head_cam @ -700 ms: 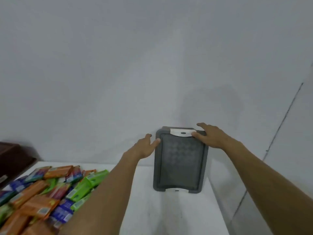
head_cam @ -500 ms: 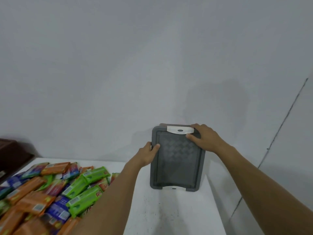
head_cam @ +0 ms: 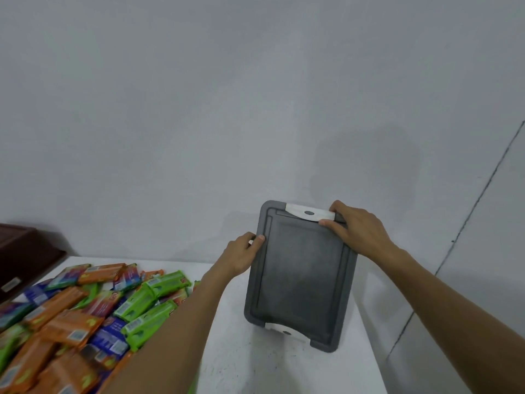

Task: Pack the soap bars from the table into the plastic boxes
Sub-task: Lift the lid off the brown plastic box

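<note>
Both hands grasp the grey box (head_cam: 301, 274). The left hand (head_cam: 241, 257) clamps the left rim with the thumb on top. The right hand (head_cam: 358, 231) holds the far right corner just beside the far white latch (head_cam: 308, 213). The box is at the far right of the counter (head_cam: 255, 365), tilted, with its lid on. I can't tell if the near end rests on the counter or hangs just above it. The soap bars (head_cam: 85, 314) are piled on the left, none packed yet.

Risks:
- Both grips sit at the far end, so the near end could swing or drop.
- The box is close to the counter's right edge, so a slip could send it off the side.
- The left forearm passes just beside the pile, so pulling back could knock bars off.
- The near latch (head_cam: 285, 331) looks closed, so forcing the lid could jerk the box loose.
</note>
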